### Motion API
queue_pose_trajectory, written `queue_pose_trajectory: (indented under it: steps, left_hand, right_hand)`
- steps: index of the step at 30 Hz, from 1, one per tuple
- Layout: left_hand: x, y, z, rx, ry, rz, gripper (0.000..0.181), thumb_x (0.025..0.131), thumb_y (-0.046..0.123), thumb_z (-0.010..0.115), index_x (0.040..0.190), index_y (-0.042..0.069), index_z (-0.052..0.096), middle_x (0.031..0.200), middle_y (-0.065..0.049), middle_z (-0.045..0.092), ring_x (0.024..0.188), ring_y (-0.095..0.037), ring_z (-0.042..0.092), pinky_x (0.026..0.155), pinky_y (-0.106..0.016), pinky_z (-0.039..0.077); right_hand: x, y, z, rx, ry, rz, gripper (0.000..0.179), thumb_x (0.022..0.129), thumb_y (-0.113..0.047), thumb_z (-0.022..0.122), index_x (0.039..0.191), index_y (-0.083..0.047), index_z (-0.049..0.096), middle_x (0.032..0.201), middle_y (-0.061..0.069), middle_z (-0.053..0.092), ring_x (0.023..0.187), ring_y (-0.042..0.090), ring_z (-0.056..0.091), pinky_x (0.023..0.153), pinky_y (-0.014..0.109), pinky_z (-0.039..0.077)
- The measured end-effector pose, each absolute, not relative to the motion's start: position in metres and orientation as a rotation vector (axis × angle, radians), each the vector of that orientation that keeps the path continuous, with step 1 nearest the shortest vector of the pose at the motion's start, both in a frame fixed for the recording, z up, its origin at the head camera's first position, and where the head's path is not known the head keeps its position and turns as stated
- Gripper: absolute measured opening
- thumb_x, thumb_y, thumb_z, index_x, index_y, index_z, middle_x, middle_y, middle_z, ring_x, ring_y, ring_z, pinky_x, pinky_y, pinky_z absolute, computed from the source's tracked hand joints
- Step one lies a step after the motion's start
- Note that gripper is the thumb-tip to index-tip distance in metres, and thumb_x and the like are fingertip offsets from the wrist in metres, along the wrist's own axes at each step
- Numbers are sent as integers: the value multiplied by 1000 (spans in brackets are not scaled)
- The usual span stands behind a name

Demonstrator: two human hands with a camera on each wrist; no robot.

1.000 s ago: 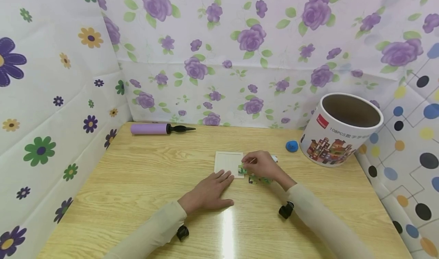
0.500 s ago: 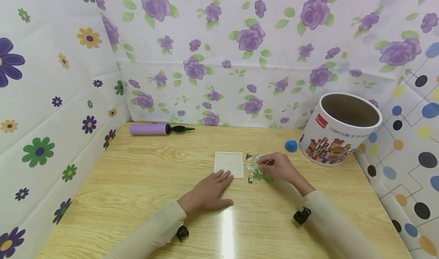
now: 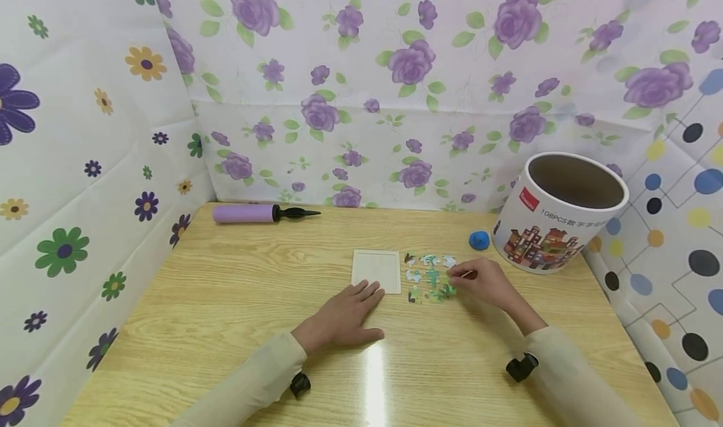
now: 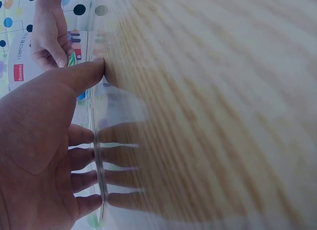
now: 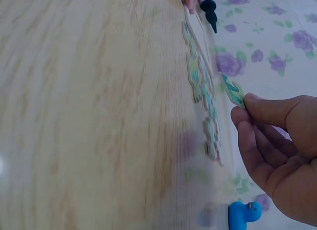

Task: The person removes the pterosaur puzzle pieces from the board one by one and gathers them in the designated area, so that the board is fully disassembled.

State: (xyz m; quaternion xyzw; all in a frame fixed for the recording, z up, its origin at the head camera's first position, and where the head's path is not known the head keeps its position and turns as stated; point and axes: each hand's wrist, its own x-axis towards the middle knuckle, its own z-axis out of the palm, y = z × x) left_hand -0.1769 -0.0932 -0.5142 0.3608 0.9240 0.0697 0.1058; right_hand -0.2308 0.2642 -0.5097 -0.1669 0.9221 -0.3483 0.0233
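Observation:
A square, pale puzzle tray (image 3: 376, 270) lies mid-table in the head view, its recess bare. My left hand (image 3: 346, 317) lies palm down with straight fingers, the fingertips on the tray's near edge. To the right of the tray, several green and white jigsaw pieces (image 3: 432, 276) are laid out in loose rows. My right hand (image 3: 487, 284) is at their right side. In the right wrist view, thumb and index finger pinch a green jigsaw piece (image 5: 233, 91), raised above the tabletop, while the other fingers (image 5: 260, 145) curl in below.
A purple hand pump (image 3: 248, 213) with a black nozzle lies at the back left. A small blue duck figure (image 5: 240, 214) sits beyond the right hand. Behind it stands a large white printed bucket (image 3: 559, 213). Flowered cloth (image 3: 339, 100) hangs along the table's back edge.
My right hand has moved from the tray's right edge across the pieces to their right side, a green jigsaw piece pinched in it. My left hand has stayed at the tray.

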Motion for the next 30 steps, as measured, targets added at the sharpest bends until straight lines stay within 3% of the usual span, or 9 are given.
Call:
queue_pose_trajectory:
  steps: [15,22,30]
  left_hand:
    - [-177,-94,-516,1068,2728,210,85,100,64,49,163,10,28,168,-9,26,156,-31,21,125,-44,23]
    - [-177,-94,-515,1087,2726,220,85,100,63,49,162,9,28,168,-11,26,155,-32,23,124,-46,24]
    - [-177,-94,-515,1081,2724,208,85,101,63,48,163,9,28,168,-10,25,155,-32,22,125,-45,23]
  right_hand:
    - [-222,282,-515,-397,2811,-1045,15,93,-17,77,107,-13,82,103,1,77,90,13,69,80,35,58]
    - [-223,285,-522,-395,2799,-1015,13,93,-16,76,105,-15,82,94,-2,75,82,14,65,70,29,55]
    - [-224,284,-529,-419,2798,-993,13,94,-17,76,105,-14,82,98,-1,76,81,12,63,67,28,52]
